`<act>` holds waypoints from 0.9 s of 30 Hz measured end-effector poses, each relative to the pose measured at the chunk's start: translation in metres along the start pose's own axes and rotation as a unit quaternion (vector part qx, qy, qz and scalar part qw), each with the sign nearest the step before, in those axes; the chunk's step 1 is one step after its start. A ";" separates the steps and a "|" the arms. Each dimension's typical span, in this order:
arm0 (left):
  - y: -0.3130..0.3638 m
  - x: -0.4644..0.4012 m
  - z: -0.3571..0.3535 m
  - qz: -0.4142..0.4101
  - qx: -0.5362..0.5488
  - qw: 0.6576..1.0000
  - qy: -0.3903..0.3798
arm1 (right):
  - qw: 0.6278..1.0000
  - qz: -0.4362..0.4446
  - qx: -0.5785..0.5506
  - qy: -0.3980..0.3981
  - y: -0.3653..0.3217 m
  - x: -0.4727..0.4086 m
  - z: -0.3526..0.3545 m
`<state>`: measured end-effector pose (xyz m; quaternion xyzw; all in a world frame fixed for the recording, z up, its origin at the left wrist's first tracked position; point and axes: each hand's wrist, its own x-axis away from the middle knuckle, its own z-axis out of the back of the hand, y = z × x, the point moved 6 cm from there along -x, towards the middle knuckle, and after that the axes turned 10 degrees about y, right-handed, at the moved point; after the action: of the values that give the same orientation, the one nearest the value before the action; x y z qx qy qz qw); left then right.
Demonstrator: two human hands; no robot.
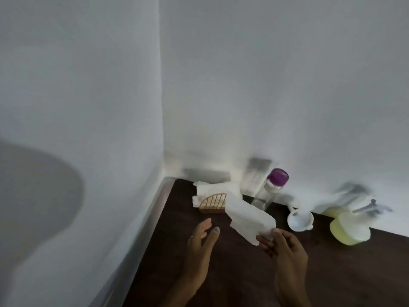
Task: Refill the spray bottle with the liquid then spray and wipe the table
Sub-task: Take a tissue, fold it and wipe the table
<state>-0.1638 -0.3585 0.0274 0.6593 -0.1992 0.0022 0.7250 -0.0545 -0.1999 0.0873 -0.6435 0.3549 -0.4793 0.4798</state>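
My right hand (285, 249) pinches the near end of a white paper napkin (247, 216) that stretches back to the wooden napkin holder (212, 203) with more napkins in it. My left hand (202, 238) hovers open just left of the napkin, above the dark table (232, 273). At the right stands the spray bottle (347, 227) with yellow liquid and a white trigger head, blurred. A clear bottle with a purple cap (271, 189) stands against the wall. A white funnel (299, 220) lies between the two bottles.
The table sits in a corner of white walls; the left wall meets the table's left edge (155, 216). All objects stand in a row along the back wall.
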 end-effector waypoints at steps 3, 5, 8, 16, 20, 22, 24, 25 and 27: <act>0.011 0.025 -0.008 0.017 -0.001 0.996 -0.087 | 0.999 -0.030 0.004 -0.027 0.002 0.023 0.025; 0.013 0.038 -0.010 0.013 -0.016 0.992 -0.126 | 0.997 -0.057 -0.002 -0.044 0.004 0.036 0.040; 0.010 0.059 -0.013 -0.002 -0.054 0.987 -0.150 | 0.992 -0.107 -0.009 -0.058 0.011 0.047 0.066; 0.008 0.125 -0.026 -0.044 -0.050 0.995 -0.076 | 0.992 -0.071 0.082 -0.063 0.003 0.057 0.141; 0.007 0.158 -0.038 -0.050 -0.058 0.996 -0.049 | 0.983 0.006 0.156 -0.102 -0.013 0.063 0.171; 0.006 0.172 -0.042 -0.051 -0.062 0.996 -0.033 | 0.979 0.020 0.166 -0.118 -0.019 0.066 0.186; 0.008 0.184 -0.048 -0.063 -0.060 0.995 -0.038 | 0.975 0.026 0.176 -0.134 -0.023 0.067 0.198; 0.010 0.187 -0.049 -0.078 -0.071 0.994 -0.043 | 0.973 0.031 0.183 -0.141 -0.023 0.066 0.202; 0.012 0.194 -0.055 -0.107 -0.100 0.987 -0.061 | 0.969 0.042 0.192 -0.147 -0.026 0.065 0.213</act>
<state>0.0270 -0.3546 0.0923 0.6000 -0.1704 -0.1352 0.7699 0.1682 -0.1933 0.1131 -0.5875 0.2085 -0.4182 0.6607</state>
